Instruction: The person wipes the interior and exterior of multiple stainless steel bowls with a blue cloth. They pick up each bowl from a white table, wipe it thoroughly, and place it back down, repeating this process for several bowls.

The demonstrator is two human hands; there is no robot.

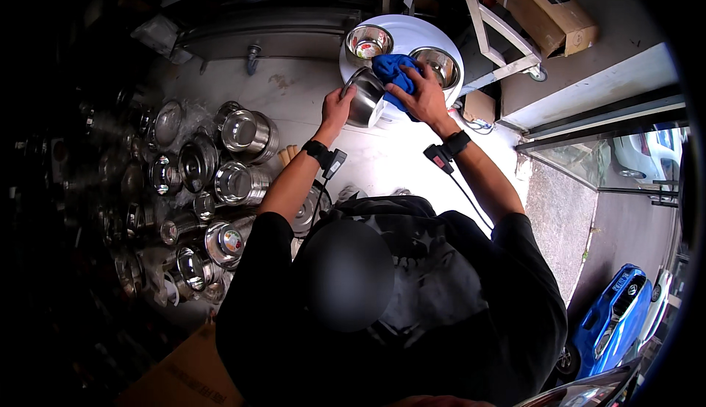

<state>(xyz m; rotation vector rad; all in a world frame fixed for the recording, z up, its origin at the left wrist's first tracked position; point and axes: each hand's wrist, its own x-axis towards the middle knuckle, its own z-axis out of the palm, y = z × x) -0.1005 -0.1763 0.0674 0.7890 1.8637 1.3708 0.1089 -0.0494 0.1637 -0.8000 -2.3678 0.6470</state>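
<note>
My left hand grips the rim of a steel bowl, which is tilted on its side over the near edge of a round white table. In my right hand is a bunched blue cloth, its fingers closed over the fabric beside the bowl's mouth. A second steel bowl with a coloured sticker inside stands at the table's far left. Just beyond my right hand is another shiny bowl, partly hidden by that hand and the cloth.
Many steel pots and basins crowd the floor to my left, some in clear plastic. A wheeled metal frame and a cardboard box stand at the far right. A glass door and a parked blue car are on the right.
</note>
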